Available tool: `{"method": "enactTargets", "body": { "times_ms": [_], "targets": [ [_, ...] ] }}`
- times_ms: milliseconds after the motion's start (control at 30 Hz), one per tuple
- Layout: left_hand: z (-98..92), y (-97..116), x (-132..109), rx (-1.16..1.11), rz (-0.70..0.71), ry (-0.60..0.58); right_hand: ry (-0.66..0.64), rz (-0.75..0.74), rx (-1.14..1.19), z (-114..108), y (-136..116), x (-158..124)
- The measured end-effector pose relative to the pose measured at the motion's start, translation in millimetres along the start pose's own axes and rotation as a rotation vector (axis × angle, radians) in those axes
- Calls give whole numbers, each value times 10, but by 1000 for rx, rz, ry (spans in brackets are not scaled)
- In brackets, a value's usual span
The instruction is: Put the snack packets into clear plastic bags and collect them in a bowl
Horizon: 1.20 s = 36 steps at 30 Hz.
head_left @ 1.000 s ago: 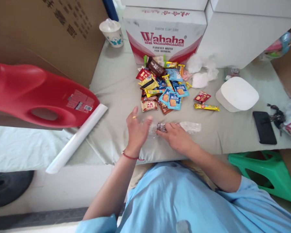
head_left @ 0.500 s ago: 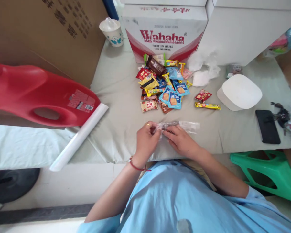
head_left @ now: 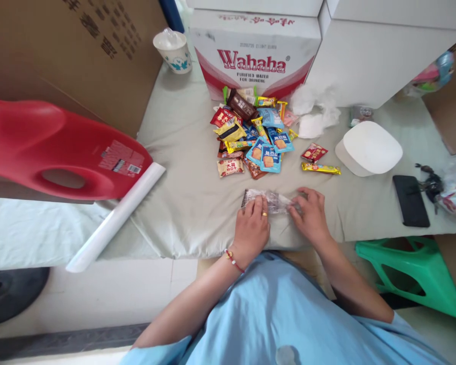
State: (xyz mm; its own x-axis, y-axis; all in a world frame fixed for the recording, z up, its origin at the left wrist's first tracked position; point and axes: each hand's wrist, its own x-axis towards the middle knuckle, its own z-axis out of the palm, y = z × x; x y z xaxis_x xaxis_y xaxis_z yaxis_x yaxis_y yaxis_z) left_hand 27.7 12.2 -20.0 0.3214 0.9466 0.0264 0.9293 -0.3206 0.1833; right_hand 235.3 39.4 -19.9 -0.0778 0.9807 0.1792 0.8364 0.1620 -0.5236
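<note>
A small flat packet in crinkled clear plastic film [head_left: 276, 202] lies on the cloth near the table's front edge. Something dark with fine lines shows through at its left end; its kind I cannot make out. My left hand [head_left: 254, 225] presses on the packet from the front, fingers stretched out over it. At the packet's right end, my right hand [head_left: 312, 214] pinches the film between thumb and fingertips. Just beyond lies a heap of wrapped snacks, with a red-and-cream packet [head_left: 230, 167] and a blue packet [head_left: 270, 158] at its near side.
A red plastic jug [head_left: 61, 147] and a white roll [head_left: 116, 218] lie at left. A Wahaha carton [head_left: 256, 56] stands behind the snacks, a paper cup [head_left: 174, 52] beside it. To the right are a yellow snack stick [head_left: 320, 168], a white container [head_left: 369, 149] and a phone [head_left: 411, 201].
My left hand has flattened onto the packet from its pinch at the left end. My right hand has shifted right to the film's end, which now appears folded in closer.
</note>
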Motion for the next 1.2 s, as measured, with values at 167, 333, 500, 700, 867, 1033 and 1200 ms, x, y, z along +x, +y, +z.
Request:
{"method": "enactTargets", "body": {
  "times_ms": [167,333,500,700,867,1033,1200],
  "targets": [
    [-7,-3,33,66,29,-46,-189,86,219,-129,-206,283],
    [-46,-54,59,19,57,-41,-322,-47,94,121,-783,717],
    [-157,-376,-167,-278,168,29,-428,-219,-64,373,-1004,700],
    [-105,-821,-728,-508,10,219,-348,-445,-182,395,-842,280],
    [-115,-895,-788,-634,-275,291,-356,-411,-238,395,-817,477],
    [-287,-682,-520,-971,-523,255,-324,-243,182,241,-761,728],
    [-297,-376,-133,-1520,-604,96,-430,241,996,199,-645,601]
  ]
}}
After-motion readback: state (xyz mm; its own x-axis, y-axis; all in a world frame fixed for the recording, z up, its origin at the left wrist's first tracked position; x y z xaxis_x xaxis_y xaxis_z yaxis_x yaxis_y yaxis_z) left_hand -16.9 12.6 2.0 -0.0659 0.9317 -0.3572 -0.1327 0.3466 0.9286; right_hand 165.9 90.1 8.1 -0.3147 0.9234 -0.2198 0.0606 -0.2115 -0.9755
